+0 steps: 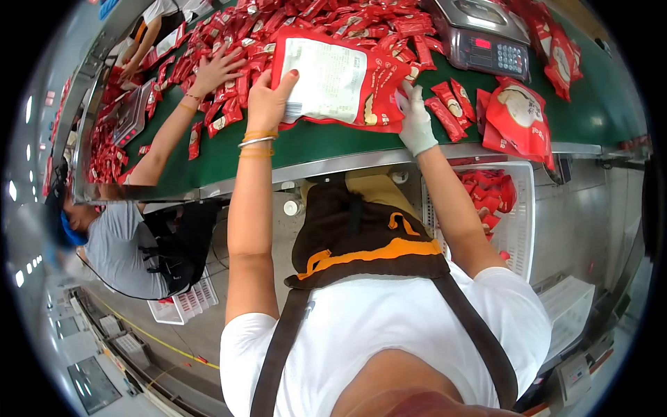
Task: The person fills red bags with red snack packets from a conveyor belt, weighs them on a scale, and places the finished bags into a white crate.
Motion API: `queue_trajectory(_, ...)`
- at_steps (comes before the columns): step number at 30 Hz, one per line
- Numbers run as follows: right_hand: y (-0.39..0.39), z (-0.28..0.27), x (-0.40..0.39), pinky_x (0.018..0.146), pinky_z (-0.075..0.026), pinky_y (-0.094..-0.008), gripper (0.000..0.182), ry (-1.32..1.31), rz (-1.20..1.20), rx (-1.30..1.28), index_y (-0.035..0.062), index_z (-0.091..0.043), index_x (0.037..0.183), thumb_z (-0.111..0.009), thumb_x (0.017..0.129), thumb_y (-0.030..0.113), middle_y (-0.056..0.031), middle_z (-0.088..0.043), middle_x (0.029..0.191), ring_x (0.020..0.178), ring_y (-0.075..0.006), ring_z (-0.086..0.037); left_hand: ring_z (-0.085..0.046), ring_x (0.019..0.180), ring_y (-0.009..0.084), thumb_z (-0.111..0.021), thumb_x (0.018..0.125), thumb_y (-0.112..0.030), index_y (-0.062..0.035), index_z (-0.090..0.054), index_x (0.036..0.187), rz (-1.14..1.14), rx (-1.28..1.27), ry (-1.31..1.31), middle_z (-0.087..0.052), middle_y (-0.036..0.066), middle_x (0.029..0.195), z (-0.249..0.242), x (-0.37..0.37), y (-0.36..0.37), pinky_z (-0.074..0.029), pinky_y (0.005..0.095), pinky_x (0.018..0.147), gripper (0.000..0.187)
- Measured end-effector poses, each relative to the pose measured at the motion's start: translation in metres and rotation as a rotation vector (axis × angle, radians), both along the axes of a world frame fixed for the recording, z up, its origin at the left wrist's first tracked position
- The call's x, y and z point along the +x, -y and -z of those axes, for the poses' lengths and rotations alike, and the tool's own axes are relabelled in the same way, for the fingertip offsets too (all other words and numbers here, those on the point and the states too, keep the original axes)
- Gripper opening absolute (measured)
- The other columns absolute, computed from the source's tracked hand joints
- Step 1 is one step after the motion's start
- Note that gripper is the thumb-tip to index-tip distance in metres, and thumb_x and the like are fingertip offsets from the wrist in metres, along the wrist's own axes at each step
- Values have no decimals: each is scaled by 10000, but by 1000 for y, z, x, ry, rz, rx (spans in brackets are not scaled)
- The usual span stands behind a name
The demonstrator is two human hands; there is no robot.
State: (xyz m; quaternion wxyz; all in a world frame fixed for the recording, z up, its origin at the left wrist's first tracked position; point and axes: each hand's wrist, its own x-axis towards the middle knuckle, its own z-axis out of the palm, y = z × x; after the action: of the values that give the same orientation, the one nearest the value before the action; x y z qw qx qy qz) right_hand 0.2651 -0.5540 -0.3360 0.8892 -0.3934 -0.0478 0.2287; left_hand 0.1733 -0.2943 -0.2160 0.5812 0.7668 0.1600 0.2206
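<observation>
Big red pouch (333, 80) w/ a white panel lay flat on the green table (326, 149), near its front edge, right in front of the person. Both hands were on it, well apart, one per side. Left hand (267, 97), bare w/ bangles at the wrist, was clamped on the pouch's left edge, fingers curled over the top. Right hand (417, 118), in a white glove, was pressed to the right edge. Couldn't tell if it pinched the edge or just pushed on it.

Beyond the pouch the table was heaped w/ small red sachets (326, 17); a few loose ones (448, 104) lay just right of the gloved hand. A weighing scale (486, 35) sat at the back right, lit display, nothing on its pan as far as seen. A second pouch (517, 118) lay further right, apart from the first. Under the table edge a white crate (517, 229) held more red packs.

A co-worker's hand (219, 69) was spread on the sachet heap at the left, clear of the pouch.

Progress, as a guess: early to mid. The pouch was in hand but not on the scale, and whether it was filled or sealed couldn't be read. One other pouch was set aside, poss. finished. The sachet heap was large, so prob. most of the work was left.
</observation>
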Motion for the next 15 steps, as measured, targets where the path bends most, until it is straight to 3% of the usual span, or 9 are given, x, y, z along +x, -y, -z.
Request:
queue_trajectory(1, 4, -9, -5, 1110, -344, -399, 765, -130, 34, -1, 68, -174, 1508, -361, 974, 584, -166, -353, 1469, 1345, -236, -382, -656, 858, 238, -731, 811, -338, 90, -594, 1138, -79, 135, 14, -687, 191, 981, 11, 13, 0, -503, 315, 764, 557)
queue_trajectory(2, 11, 5, -2, 1110, -344, -399, 765, -131, 49, 1, 68, -174, 1508, -361, 974, 584, -166, -353, 1469, 1345, -236, -382, -656, 858, 238, -731, 811, -338, 90, -594, 1138, -65, 136, 14, -687, 191, 981, 7, 18, 6, -503, 315, 764, 557)
queue_trajectory(4, 26, 46, 5, 1109, -344, -380, 740, 337, 25, -335, 64, -195, 1508, -387, 982, 548, -161, -364, 1463, 1334, -235, -395, -660, 892, 358, -700, 808, -361, 86, -584, 1156, 61, 424, -136, -662, 281, 979, -5, 27, 20, -502, 366, 804, 579)
queue_trajectory(5, 29, 42, 2, 1092, -358, -359, 741, 151, 148, -224, 34, -242, 1492, -471, 963, 500, -160, -422, 1423, 1303, -225, -433, -625, 943, 435, -647, 831, -324, 84, -582, 1144, 56, 475, -152, -625, 325, 985, -6, 30, 32, -491, 423, 842, 518)
queue_trajectory(8, 51, 19, -2, 1081, -348, -341, 762, 88, 216, -413, -45, -317, 1439, -574, 918, 449, -176, -442, 1418, 1284, -221, -450, -610, 962, 460, -603, 854, -285, 75, -589, 1112, 22, 648, -36, -624, 327, 980, 22, 42, 55, -481, 467, 846, 444)
queue_trajectory(9, 60, 38, 10, 1070, -349, -331, 780, 216, 300, -590, -61, -333, 1426, -584, 904, 462, -184, -478, 1381, 1263, -245, -469, -601, 937, 479, -583, 864, -264, 71, -582, 1099, 45, 664, -41, -619, 333, 959, 24, 45, 67, -476, 497, 828, 409)
queue_trajectory(10, 70, 56, 23, 1042, -366, -310, 680, 249, 325, -717, -52, -409, 1386, -558, 930, 430, -153, -525, 1334, 1224, -219, -498, -592, 911, 499, -563, 873, -243, 66, -574, 1086, 69, 679, -45, -614, 339, 938, 27, 48, 79, -471, 527, 809, 375)
queue_trajectory(13, 83, 27, 26, 1007, -378, -311, 581, 357, 394, -894, -55, -522, 1284, -508, 951, 421, -179, -592, 1238, 1180, -240, -529, -584, 879, 509, -559, 876, -234, 44, -564, 1002, 106, 614, 31, -612, 336, 889, 11, 74, 120, -461, 552, 788, 305)
queue_trajectory(15, 103, 46, 57, 1020, -379, -315, 607, 347, 457, -894, -59, -520, 1286, -533, 935, 436, -202, -590, 1258, 1195, -279, -538, -576, 866, 520, -556, 878, -224, 36, -544, 932, 122, 595, 29, -615, 328, 866, 5, 95, 142, -451, 570, 783, 266)
